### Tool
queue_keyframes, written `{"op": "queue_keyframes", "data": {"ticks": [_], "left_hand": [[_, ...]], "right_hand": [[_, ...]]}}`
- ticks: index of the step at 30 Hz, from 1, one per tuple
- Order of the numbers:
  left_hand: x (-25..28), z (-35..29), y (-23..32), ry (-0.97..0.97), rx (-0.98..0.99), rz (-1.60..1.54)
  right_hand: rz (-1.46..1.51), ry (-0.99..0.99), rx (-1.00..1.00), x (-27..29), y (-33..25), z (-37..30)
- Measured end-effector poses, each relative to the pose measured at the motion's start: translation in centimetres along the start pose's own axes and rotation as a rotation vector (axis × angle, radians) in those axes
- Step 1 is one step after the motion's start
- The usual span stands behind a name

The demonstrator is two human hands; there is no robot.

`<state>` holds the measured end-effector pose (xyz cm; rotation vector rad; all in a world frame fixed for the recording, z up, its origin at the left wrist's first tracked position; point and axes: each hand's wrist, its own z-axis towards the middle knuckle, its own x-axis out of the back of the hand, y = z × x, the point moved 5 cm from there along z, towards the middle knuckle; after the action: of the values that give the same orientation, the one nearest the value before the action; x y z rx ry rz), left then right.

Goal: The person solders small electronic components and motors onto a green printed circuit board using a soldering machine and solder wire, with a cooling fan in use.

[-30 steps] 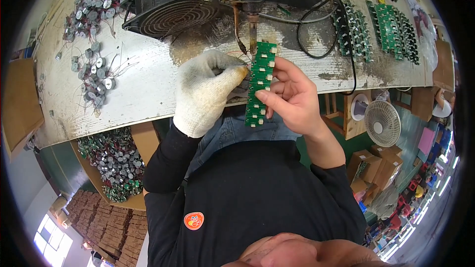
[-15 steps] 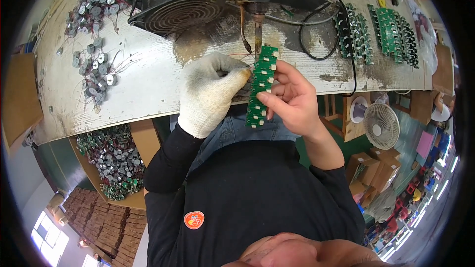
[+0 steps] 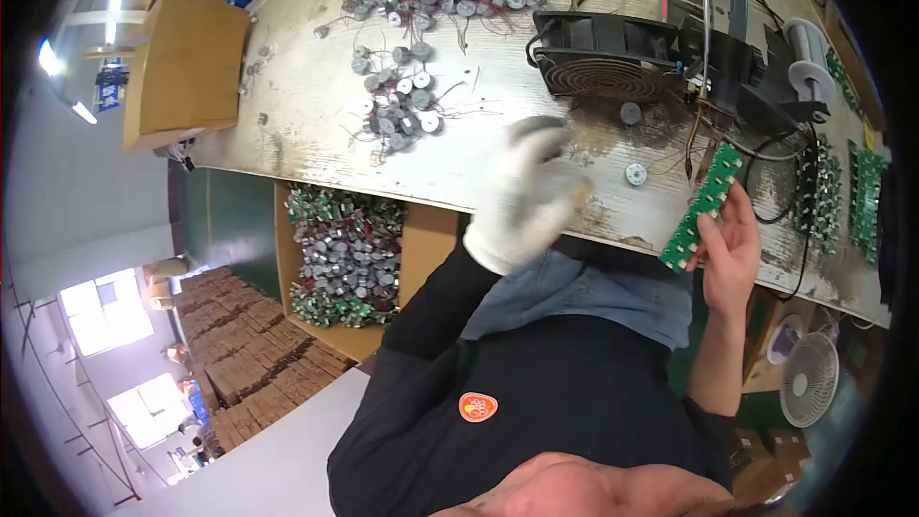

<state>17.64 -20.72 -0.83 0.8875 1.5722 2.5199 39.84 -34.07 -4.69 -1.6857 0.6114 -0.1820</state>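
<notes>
We pinch the long, thin green circuit board in our bare right hand over the worn white wooden surface, and should grip only its sides, while our white-gloved left hand curves wide

Head view: fisheye, from the wearer's head, facing down
Torso: close, five o'clock
Bench: farther, across twelve

The left hand is blurred, while the right hand looks clearer. Far left of both hands, windows glare white; away from them, shapes bend toward the dark rim.
</notes>
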Motion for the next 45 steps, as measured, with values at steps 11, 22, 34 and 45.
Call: {"op": "queue_keyframes", "data": {"ticks": [11, 22, 34, 45], "left_hand": [[8.9, 2.6, -4.4, 0.039, 0.327, 0.761], [7.9, 3.7, -4.8, -0.111, 0.266, 0.830], [7.5, 4.7, -4.8, -0.257, 0.159, 0.843], [10.4, 3.9, -5.4, 0.008, 0.191, 0.386]], "right_hand": [[0.021, -0.067, 0.009, -1.6, -0.5, 0.3], [0.040, -0.077, 0.022, -1.3, -0.2, 0.1], [0.073, -0.088, 0.014, -1.3, -0.3, 0.1], [0.062, -0.097, 0.013, -1.4, -0.3, 0.1]]}}
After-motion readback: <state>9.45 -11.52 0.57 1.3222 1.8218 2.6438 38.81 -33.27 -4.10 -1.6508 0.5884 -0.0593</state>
